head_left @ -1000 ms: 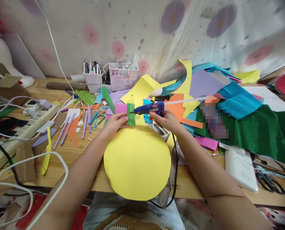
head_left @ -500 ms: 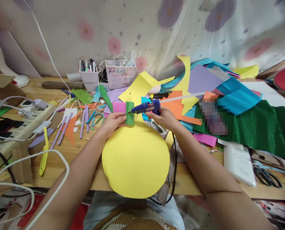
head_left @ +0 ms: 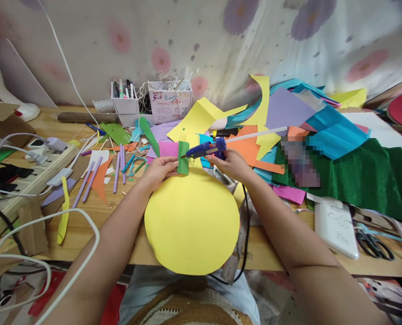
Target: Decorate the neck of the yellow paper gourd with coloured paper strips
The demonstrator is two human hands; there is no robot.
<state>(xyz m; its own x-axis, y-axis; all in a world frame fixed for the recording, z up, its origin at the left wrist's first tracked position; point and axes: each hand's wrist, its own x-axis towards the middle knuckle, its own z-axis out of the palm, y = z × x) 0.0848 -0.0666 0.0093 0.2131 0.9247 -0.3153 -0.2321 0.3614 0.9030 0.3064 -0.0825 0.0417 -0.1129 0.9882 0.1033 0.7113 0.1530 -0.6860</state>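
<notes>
While the left hand [head_left: 160, 173] pinches a green strip [head_left: 183, 166] between thumb and fingers, its remaining fingers are partly hidden and hard to separate. The right hand [head_left: 233, 163] is wrapped around a blue glue gun [head_left: 205, 149], covering most of the handle, with the nozzle tip at the strip; whether it touches cannot be told. The strip is held upright near the far edge of a large yellow disc [head_left: 191, 225], which hides part of the tabletop [head_left: 265, 246]. On the dark green sheet [head_left: 366, 180], 1 item [head_left: 300, 163] is pixelated beyond recognition, and a white figure [head_left: 28, 112] is cut off by the left border. Compared with 1 second ago, the view has shifted, so the figure's red upper part has left the picture; both hands keep the same grip. Handwriting covers the white box [head_left: 170, 106] at the back: "5.05" can be read, the rest only partly. The white case [head_left: 336, 230] also bears grey handwriting, too faint to make out, and the gun's small label is illegible.
</notes>
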